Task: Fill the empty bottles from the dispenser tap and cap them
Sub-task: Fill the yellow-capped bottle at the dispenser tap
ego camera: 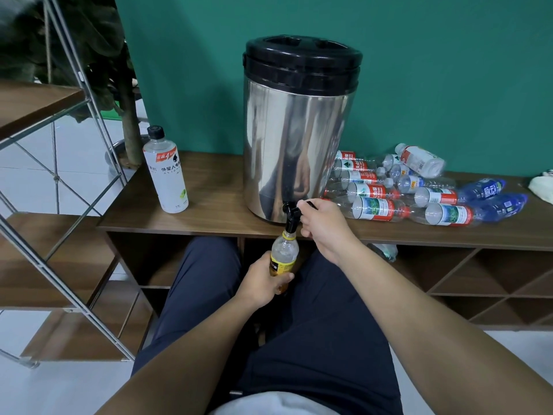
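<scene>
A steel dispenser (294,145) with a black lid stands on the wooden counter (209,211). Its black tap (291,215) juts over the counter's front edge. My left hand (263,284) grips a clear bottle with a yellow label (284,254), held upright with its mouth right under the tap spout. My right hand (324,226) pinches the black tap lever. A tall white-labelled bottle with a black cap (167,172) stands upright to the left of the dispenser.
Several empty bottles with red, white and blue labels (419,190) lie in a pile on the counter right of the dispenser. A white cloth (541,187) sits at the far right. A metal-framed shelf (59,205) stands on the left. Open cubbies run under the counter.
</scene>
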`<state>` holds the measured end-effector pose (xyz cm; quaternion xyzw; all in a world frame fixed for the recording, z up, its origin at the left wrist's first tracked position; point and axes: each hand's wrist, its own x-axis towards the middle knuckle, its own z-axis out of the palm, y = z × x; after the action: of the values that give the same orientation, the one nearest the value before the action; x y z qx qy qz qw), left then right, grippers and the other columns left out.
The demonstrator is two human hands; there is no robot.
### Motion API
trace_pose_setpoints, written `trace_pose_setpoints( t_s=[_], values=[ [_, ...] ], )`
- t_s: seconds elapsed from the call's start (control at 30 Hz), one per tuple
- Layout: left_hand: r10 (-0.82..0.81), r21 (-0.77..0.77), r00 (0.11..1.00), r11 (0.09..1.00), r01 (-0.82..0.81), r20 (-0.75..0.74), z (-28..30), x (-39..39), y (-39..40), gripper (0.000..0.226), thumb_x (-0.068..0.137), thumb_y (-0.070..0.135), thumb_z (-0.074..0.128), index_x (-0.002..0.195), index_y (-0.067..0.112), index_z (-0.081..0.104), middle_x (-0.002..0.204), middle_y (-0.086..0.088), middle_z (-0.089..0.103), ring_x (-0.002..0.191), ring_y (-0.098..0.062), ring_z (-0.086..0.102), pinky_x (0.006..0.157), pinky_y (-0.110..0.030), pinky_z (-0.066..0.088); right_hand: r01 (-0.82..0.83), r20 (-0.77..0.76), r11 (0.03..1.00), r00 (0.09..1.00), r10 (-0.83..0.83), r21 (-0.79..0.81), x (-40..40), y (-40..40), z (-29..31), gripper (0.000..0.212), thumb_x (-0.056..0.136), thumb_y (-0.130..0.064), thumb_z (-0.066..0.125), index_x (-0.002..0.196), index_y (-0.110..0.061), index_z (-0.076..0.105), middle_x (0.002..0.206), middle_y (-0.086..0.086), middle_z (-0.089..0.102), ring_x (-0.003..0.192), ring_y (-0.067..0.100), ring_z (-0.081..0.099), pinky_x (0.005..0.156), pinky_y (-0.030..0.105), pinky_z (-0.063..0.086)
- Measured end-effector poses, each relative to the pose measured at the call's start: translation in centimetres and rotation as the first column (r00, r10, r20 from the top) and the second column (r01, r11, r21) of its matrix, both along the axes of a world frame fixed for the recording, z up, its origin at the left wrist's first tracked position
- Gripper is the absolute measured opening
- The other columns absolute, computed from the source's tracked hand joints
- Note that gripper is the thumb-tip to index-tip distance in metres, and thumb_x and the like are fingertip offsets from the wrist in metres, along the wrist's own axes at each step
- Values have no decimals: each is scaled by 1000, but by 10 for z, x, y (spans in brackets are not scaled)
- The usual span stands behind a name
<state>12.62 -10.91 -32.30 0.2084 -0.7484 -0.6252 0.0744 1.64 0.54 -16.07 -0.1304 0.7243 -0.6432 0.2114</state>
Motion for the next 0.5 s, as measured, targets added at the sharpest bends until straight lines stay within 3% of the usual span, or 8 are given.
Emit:
trace_pose_setpoints(
  t_s=[0.1,0.3,0.5],
  values=[
    [3,25,1000,1000,-3,-2,0,0,1,47,94,20,90,132,29,66,110,-6,77,103,-34,77,80,-59,68,-17,-6,1000,1000,17,-5,-2,1,0,27,115,-21,59,89,-13,64,61,-10,41,59,11,37,57,29,34],
    [-5,7,1000,1000,5,-1,2,1,1,47,94,20,90,133,27,65,112,-5,75,105,-30,76,79,-57,69,5,-72,1000,997,-4,12,0,2,-2,27,112,-25,63,89,-13,67,64,-4,47,60,15,38,60,34,32],
    [-6,-2,1000,1000,6,5,4,2,1,44,95,21,89,132,26,65,112,-5,75,105,-29,76,79,-56,69,72,-254,990,967,-40,118,1,3,-3,31,108,-34,66,82,-17,68,63,-10,60,59,9,53,67,35,44]
  ],
)
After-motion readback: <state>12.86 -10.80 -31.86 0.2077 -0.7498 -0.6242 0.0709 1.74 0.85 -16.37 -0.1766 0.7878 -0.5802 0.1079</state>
